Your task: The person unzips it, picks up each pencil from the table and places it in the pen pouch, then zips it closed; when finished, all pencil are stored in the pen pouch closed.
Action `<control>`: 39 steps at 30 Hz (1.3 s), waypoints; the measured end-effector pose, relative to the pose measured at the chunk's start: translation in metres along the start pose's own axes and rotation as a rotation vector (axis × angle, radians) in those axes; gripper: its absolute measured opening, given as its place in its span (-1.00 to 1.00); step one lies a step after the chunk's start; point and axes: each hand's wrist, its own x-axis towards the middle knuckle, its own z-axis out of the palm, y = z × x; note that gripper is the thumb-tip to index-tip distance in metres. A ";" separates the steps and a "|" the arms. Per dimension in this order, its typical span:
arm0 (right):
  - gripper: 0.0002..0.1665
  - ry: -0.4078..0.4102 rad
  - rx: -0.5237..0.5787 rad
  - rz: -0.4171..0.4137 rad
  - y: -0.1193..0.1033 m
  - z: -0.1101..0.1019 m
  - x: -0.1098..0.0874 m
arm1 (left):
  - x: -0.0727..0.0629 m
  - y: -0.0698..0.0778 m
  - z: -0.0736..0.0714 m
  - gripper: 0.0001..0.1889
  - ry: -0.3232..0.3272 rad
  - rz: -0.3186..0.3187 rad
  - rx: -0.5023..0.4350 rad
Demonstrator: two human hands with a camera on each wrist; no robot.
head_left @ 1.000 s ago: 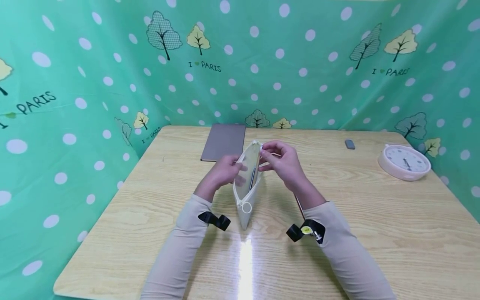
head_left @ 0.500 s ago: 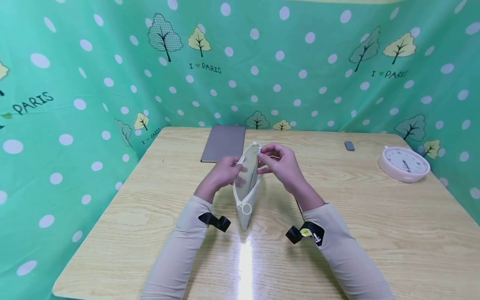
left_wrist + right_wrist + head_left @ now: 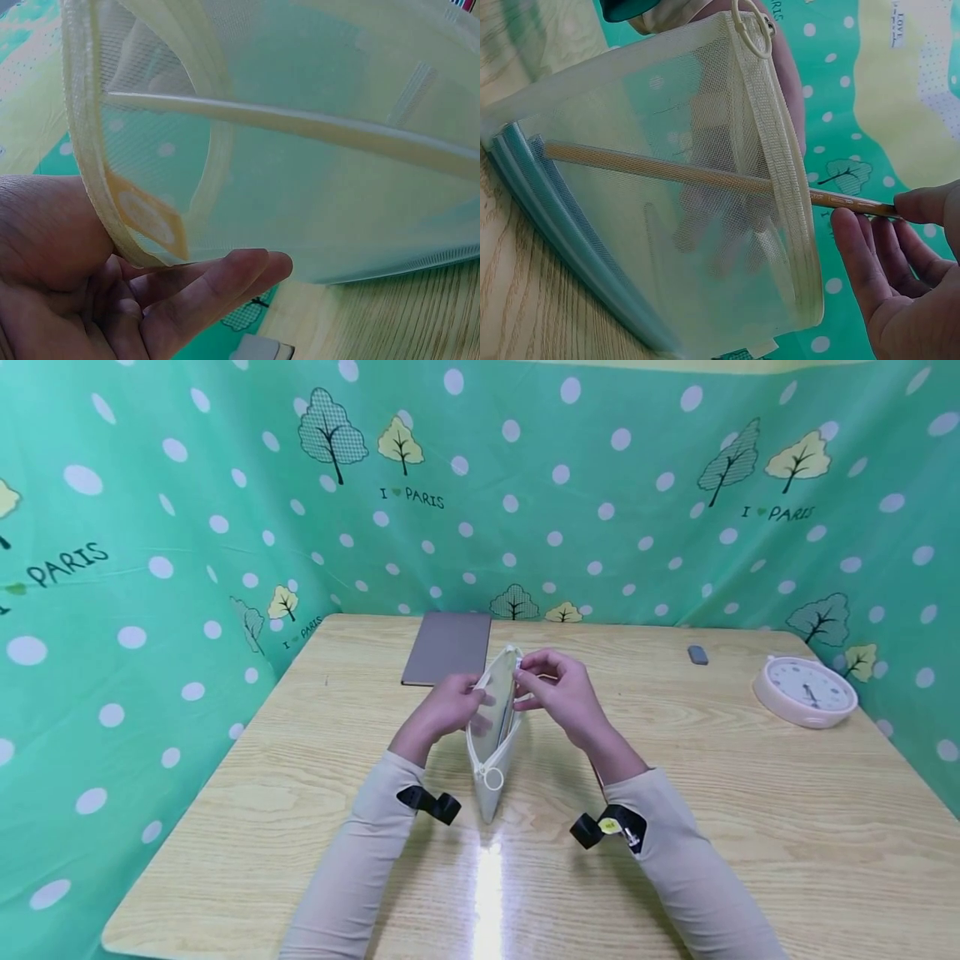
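A pale, see-through mesh zip pouch [image 3: 491, 768] stands over the table with its mouth wide apart and a ring pull [image 3: 493, 778] at its near end. My left hand [image 3: 452, 702] grips the pouch's left rim, its fingers along the outside near an orange label [image 3: 146, 214] in the left wrist view. With thumb and fingertips my right hand [image 3: 564, 693] pinches the end of a wooden pencil [image 3: 847, 201]. In the right wrist view most of the pencil lies inside the pouch, its far end near the bottom seam. A thin dark pen-like stick [image 3: 503, 723] shows inside too.
A grey-brown notebook [image 3: 450, 647] lies behind the left hand at the table's back edge. Toward the back right are a small grey block [image 3: 697, 655] and a pink round clock [image 3: 806, 691]. A polka-dot green curtain [image 3: 555, 485] hangs beyond the wooden table [image 3: 750, 827].
The dark stick inside the pouch shows less than a second ago. Both hands keep their grips nearly in place, and the whole head view has shifted slightly.
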 end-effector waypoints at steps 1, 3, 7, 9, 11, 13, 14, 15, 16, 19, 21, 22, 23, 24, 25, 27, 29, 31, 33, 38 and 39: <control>-0.74 -0.002 -0.004 0.000 0.000 0.000 0.000 | 0.000 0.000 0.000 -0.56 0.002 0.001 0.000; -0.75 -0.005 -0.008 0.002 0.000 0.001 0.001 | -0.001 -0.001 0.000 -0.57 0.005 0.003 -0.005; -0.72 -0.004 -0.035 0.002 0.000 0.001 0.001 | -0.001 -0.001 0.001 -0.58 0.007 0.005 -0.013; -0.70 -0.006 -0.068 0.003 -0.002 0.000 0.001 | -0.001 -0.002 0.001 -0.58 0.008 0.001 -0.017; -0.67 -0.017 -0.129 0.002 -0.005 -0.003 0.000 | -0.001 -0.001 0.001 -0.58 0.008 -0.006 -0.014; -0.62 -0.031 -0.189 -0.002 -0.009 -0.007 -0.001 | -0.002 -0.001 0.001 -0.59 0.007 -0.006 -0.006; -0.60 -0.036 -0.222 -0.003 -0.012 -0.010 -0.002 | -0.001 -0.001 0.001 -0.60 0.007 -0.005 -0.001; -0.58 -0.041 -0.247 -0.007 -0.015 -0.013 -0.002 | -0.001 0.000 0.001 -0.61 0.009 -0.001 0.009; -0.57 -0.044 -0.270 -0.011 -0.019 -0.016 -0.003 | -0.001 0.000 0.001 -0.61 0.011 0.002 0.015; -0.55 -0.042 -0.298 -0.014 -0.028 -0.029 -0.004 | 0.000 0.002 0.002 -0.62 0.018 0.013 0.033; -0.55 -0.035 -0.313 -0.011 -0.033 -0.038 -0.006 | 0.000 0.003 0.003 -0.61 0.018 0.020 0.041; -0.55 -0.030 -0.324 -0.005 -0.035 -0.043 -0.007 | 0.000 0.003 0.004 -0.61 0.012 0.019 0.039; -0.56 -0.028 -0.337 0.004 -0.035 -0.048 -0.009 | 0.000 0.003 0.004 -0.60 0.006 0.019 0.043; -0.56 -0.030 -0.352 0.018 -0.034 -0.053 -0.009 | 0.000 0.003 0.004 -0.59 0.001 0.017 0.046; -0.57 -0.037 -0.372 0.036 -0.032 -0.058 -0.010 | 0.000 0.003 0.003 -0.58 -0.004 0.020 0.054; -0.57 -0.076 -0.434 0.091 -0.025 -0.068 -0.008 | 0.000 0.003 0.001 -0.56 -0.005 0.020 0.072; -0.56 -0.128 -0.518 0.166 -0.015 -0.079 -0.002 | -0.001 0.004 -0.002 -0.55 -0.002 0.022 0.094; -0.56 -0.187 -0.629 0.242 -0.004 -0.089 0.005 | -0.002 0.004 -0.005 -0.56 0.003 0.026 0.109; -0.59 -0.236 -0.757 0.308 0.007 -0.098 0.013 | -0.003 0.004 -0.007 -0.57 0.003 0.023 0.114; -0.74 -0.318 -0.962 0.411 0.027 -0.110 0.024 | -0.007 0.003 -0.011 -0.59 0.006 0.016 0.104; -0.77 -0.325 -0.977 0.421 0.030 -0.111 0.024 | -0.007 0.002 -0.011 -0.59 0.007 0.015 0.099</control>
